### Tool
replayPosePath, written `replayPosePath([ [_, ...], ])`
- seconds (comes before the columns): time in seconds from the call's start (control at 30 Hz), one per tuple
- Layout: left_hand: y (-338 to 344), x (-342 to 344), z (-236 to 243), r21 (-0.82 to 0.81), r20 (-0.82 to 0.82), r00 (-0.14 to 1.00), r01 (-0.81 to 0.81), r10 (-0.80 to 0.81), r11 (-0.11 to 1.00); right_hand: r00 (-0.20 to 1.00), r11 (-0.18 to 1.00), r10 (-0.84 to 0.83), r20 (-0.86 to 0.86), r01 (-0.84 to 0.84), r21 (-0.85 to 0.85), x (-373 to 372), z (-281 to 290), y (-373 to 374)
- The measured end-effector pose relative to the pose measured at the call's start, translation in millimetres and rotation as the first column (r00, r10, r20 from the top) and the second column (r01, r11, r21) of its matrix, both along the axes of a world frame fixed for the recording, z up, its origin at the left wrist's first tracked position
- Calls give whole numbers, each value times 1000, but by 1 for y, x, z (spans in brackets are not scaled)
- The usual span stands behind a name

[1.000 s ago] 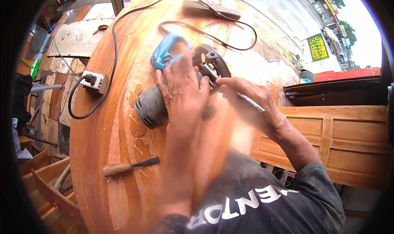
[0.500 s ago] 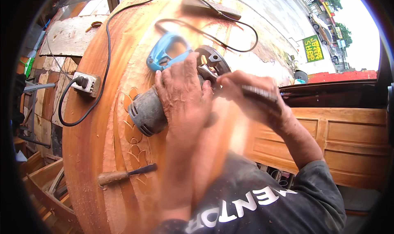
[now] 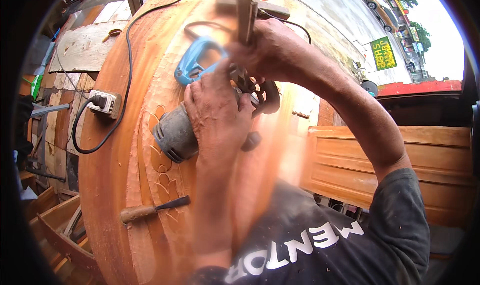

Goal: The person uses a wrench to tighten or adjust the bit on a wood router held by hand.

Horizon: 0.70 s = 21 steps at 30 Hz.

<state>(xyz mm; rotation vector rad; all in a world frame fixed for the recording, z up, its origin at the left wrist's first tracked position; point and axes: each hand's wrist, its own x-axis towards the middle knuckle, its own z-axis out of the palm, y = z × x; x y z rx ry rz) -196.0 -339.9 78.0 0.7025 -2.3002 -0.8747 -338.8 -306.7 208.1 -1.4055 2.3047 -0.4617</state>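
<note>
A router lies on its side on a carved wooden panel (image 3: pixel 107 185), with a grey motor housing (image 3: pixel 175 135), a blue loop handle (image 3: pixel 189 70) and a dark ring-shaped base (image 3: pixel 270 97). My left hand (image 3: pixel 215 105) is wrapped over the housing, its thumb near the base. My right hand (image 3: pixel 265 47), partly blurred, is closed round a metal wrench (image 3: pixel 246 22) whose far end stands up above the fist. The wrench's other end meets the router's shaft inside the base, mostly covered by my fingers. A wood-handled chisel (image 3: pixel 142 213) rests on the panel, left of my forearm.
A black cord (image 3: pixel 131 50) curves across the panel to a white socket box (image 3: pixel 106 104). A dark block (image 3: pixel 272 11) lies at the far end. Panelled wooden boards (image 3: pixel 370 160) stand at the right; wooden drawers (image 3: pixel 65 220) are at lower left.
My right hand has swung up and to the left, turning the wrench from pointing right to pointing up. The router's base has tilted a little; my left hand keeps its hold.
</note>
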Motion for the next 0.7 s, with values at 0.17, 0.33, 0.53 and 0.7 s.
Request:
replayPosePath([
  [0.17,-1,2,0,-61,-56,998,-19,16,998,997,997,66,-39,-68,-32,11,-4,29],
  [0.33,4,-6,2,-1,-9,1000,10,-10,1000,982,958,39,-184,-89,-272,21,-14,66],
  [0.53,-3,10,8,-12,36,999,-3,3,1000,872,812,142,-468,-374,-449,50,1,87],
  [0.7,-2,12,15,-12,72,997,-4,5,1000,890,806,82,-448,-324,-495,68,-18,132],
])
